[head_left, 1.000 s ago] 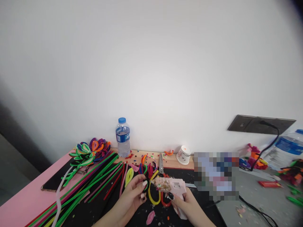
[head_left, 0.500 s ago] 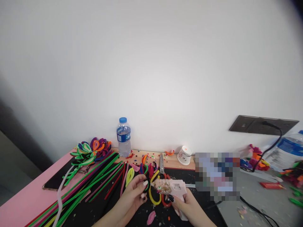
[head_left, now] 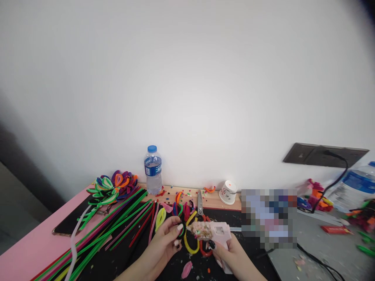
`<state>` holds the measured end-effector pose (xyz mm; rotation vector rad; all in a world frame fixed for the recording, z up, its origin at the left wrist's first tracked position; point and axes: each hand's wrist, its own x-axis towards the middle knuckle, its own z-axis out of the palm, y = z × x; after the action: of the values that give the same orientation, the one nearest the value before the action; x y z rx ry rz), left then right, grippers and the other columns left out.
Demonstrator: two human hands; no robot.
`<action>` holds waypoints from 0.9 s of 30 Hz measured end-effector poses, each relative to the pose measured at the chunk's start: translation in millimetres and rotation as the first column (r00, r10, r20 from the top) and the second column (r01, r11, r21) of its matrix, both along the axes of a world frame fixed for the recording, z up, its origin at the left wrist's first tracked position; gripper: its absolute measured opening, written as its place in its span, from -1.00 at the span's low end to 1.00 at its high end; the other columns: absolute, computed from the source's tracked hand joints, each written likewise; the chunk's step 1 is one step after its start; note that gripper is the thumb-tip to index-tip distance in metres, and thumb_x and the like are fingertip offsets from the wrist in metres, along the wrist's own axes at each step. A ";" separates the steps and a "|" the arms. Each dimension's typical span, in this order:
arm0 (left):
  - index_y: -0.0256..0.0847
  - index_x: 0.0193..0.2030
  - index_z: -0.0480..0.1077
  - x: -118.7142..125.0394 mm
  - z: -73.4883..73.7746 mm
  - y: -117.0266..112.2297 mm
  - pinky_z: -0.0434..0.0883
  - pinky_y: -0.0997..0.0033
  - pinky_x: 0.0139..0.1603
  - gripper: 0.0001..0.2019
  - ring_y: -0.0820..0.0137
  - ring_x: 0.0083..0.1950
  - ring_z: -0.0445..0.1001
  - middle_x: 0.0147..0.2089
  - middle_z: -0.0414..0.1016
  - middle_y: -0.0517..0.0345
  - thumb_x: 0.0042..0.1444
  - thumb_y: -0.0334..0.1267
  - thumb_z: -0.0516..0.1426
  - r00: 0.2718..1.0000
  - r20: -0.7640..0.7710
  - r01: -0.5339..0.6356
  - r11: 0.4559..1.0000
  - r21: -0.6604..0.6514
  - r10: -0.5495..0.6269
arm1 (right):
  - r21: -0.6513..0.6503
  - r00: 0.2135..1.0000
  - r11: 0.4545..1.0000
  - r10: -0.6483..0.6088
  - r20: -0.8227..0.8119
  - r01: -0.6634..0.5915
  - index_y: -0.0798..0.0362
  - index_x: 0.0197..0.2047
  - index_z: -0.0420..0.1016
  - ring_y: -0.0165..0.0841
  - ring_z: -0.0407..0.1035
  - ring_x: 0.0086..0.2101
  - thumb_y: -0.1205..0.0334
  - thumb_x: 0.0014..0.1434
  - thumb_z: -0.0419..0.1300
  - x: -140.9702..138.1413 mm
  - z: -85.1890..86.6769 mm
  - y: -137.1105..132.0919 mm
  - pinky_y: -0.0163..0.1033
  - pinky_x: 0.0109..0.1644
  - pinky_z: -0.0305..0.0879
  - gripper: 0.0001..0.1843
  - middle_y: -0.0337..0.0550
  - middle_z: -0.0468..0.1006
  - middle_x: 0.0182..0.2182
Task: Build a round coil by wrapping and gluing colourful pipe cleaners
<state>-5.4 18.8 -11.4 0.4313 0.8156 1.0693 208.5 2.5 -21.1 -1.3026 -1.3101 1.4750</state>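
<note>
A pink plastic hot-glue gun (head_left: 218, 233), its nozzle end crusted with dried glue and coloured scraps, is gripped around the handle by the right hand (head_left: 231, 251), a dark-nailed finger lying at the trigger; it is held low over the near middle of the black mat on the tabletop (head_left: 35, 246), the nozzle aimed left so that its tip meets the work. There a small green bent pipe-cleaner loop (head_left: 181, 231) is pinched between the fingertips of the left hand (head_left: 166, 242), kept just at the nozzle, apparently so that glue can land on it. Just below the gun one yellow pipe-cleaner loop (head_left: 191, 244) and one red loop (head_left: 205, 251) lie on the mat, within easy reach. One pair of steel scissors (head_left: 199, 203) is laid just beyond them, blades pointing to the far side. To the left a sheaf of long straight pipe cleaners (head_left: 117, 222), mostly green with pink and red among them and too many to be counted, is fanned out diagonally, and a bunch of finished looped petals (head_left: 113, 185) rests at its far end. One clear water bottle with a blue cap (head_left: 152, 169) is stood upright against the wall, and one small white paper cup (head_left: 227, 192) lies tipped on its side further right. A second, larger bottle (head_left: 354, 183) is seen at the far right edge, near a dark wall socket (head_left: 322, 155) with a black cable plugged in.
</note>
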 end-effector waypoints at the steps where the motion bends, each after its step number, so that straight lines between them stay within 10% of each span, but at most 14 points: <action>1: -0.17 -0.33 0.39 0.0 -0.2 -0.1 0.14 0.57 -0.49 -0.59 0.70 -0.62 0.14 -0.53 0.24 0.42 -0.31 -0.18 0.44 1.000 -0.001 -0.001 1.000 -0.002 0.001 | -0.007 1.000 1.000 0.006 0.009 -0.006 0.10 -0.32 0.28 -0.55 -0.02 -0.69 -0.15 -0.10 0.23 -0.5 1.8 -0.4 -0.40 -0.61 -0.06 -0.52 -0.48 0.19 -0.73; 27: -0.19 -0.32 0.39 -0.4 4.2 -2.2 0.09 0.55 -0.50 -0.61 0.70 -0.61 0.14 -0.47 0.26 0.39 -0.28 -0.20 0.42 1.000 0.011 0.010 1.000 0.011 -0.010 | -0.035 1.000 0.999 0.008 0.017 -0.008 0.10 -0.18 0.29 -0.53 -0.01 -0.70 -0.30 -0.15 0.22 1.7 -9.0 -3.0 -0.39 -0.63 -0.10 -0.32 -0.46 0.19 -0.71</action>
<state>-5.8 16.6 -7.2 0.4377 0.7972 1.0668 210.2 -0.4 -30.1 -1.3361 -1.3072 1.5010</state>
